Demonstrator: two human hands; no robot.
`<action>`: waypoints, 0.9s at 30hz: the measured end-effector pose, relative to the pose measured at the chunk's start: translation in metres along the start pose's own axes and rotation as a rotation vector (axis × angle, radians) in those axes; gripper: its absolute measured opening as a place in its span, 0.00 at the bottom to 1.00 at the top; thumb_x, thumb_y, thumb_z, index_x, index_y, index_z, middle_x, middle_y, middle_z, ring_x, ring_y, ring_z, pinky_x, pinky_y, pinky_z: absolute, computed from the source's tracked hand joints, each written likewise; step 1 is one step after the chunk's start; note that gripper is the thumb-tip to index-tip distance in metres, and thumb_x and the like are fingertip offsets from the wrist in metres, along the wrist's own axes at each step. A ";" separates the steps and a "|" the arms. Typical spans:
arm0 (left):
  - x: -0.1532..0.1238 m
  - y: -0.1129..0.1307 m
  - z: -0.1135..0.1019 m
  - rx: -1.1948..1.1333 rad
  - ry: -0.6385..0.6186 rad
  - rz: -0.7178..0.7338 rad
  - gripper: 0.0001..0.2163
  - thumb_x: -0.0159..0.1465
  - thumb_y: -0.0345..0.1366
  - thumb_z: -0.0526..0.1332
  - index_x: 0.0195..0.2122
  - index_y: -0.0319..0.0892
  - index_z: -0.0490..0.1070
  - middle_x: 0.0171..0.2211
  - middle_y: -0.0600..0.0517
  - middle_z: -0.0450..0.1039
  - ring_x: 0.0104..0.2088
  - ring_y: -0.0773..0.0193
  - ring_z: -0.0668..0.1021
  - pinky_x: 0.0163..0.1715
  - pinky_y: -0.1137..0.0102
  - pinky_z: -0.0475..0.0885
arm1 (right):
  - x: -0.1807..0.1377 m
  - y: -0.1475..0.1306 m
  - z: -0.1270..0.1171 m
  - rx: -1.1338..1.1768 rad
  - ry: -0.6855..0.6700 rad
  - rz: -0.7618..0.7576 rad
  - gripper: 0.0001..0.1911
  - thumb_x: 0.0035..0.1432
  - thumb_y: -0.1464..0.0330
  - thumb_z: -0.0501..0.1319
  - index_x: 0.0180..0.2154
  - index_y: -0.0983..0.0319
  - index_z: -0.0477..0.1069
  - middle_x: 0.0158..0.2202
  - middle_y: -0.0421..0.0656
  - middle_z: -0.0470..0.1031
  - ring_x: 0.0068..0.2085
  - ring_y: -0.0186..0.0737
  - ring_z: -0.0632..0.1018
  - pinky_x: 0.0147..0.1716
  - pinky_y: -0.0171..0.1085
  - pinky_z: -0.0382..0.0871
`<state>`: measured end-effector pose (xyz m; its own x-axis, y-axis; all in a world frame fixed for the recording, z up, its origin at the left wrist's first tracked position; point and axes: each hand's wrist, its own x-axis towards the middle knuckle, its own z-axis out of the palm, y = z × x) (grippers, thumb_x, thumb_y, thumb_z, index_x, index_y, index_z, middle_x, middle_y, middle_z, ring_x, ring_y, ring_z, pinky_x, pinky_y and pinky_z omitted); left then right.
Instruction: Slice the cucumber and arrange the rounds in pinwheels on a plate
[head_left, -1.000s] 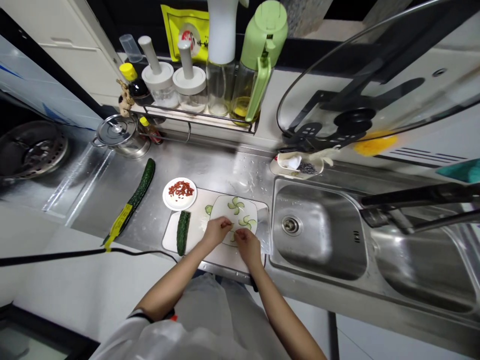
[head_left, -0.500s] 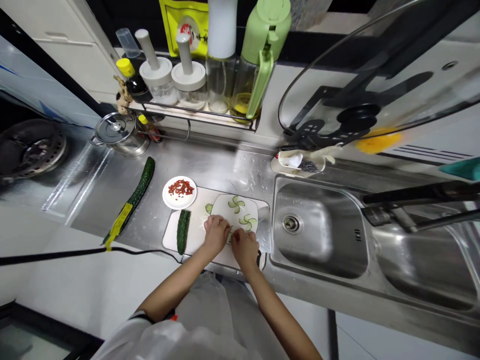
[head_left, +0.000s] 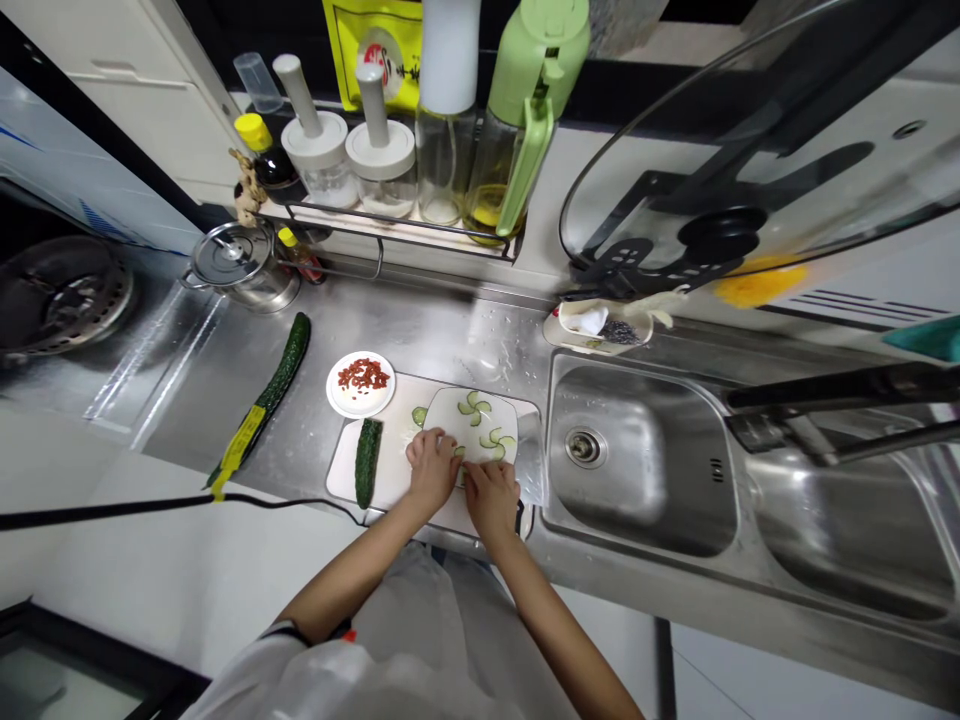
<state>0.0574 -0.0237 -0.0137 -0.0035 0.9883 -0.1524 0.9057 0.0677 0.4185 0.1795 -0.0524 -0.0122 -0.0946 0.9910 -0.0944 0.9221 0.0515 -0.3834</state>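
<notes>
A white square plate [head_left: 444,412] lies on the cutting board [head_left: 394,455], with thin cucumber slices [head_left: 474,408] laid on it in two pinwheel shapes. At the plate's near left edge, my left hand [head_left: 433,466] has its fingers bent and closed at a green cucumber slice [head_left: 459,452]. Close beside it, my right hand [head_left: 492,496] is over the near edge, fingertips together on slices at the same spot, partly hiding them. A cut length of cucumber [head_left: 367,463] rests on the board's left side. One loose round slice [head_left: 419,415] is left of the plate.
A small white plate of red goji-like berries [head_left: 362,384] and a whole cucumber [head_left: 279,385] with yellow tape are to the left. A knife blade [head_left: 531,460] shows right of the plate, beside the sink [head_left: 637,450]. Behind stand a lidded pot [head_left: 240,265] and a seasoning rack [head_left: 405,228].
My right fingers have flattened down onto the plate, and my left fingers have shifted slightly and spread a little. The slices in pinwheels and the other things stay put.
</notes>
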 end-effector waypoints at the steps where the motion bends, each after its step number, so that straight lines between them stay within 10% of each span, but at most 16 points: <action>1: 0.000 0.000 0.000 0.004 -0.001 -0.002 0.11 0.59 0.35 0.59 0.44 0.46 0.69 0.51 0.45 0.62 0.51 0.51 0.60 0.50 0.55 0.55 | -0.001 0.000 0.000 -0.003 0.003 -0.002 0.11 0.60 0.68 0.54 0.41 0.55 0.74 0.35 0.44 0.71 0.44 0.45 0.62 0.32 0.38 0.49; 27: 0.002 -0.005 0.002 -0.022 0.054 0.062 0.08 0.61 0.35 0.57 0.40 0.46 0.71 0.48 0.47 0.65 0.49 0.52 0.63 0.47 0.56 0.59 | -0.002 -0.005 0.003 -0.055 -0.021 0.055 0.09 0.60 0.67 0.55 0.39 0.55 0.74 0.36 0.43 0.72 0.44 0.44 0.63 0.31 0.38 0.48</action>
<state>0.0538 -0.0229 -0.0183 0.0295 0.9966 -0.0775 0.8954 0.0081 0.4452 0.1738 -0.0553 -0.0130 -0.0511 0.9897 -0.1336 0.9453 0.0048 -0.3263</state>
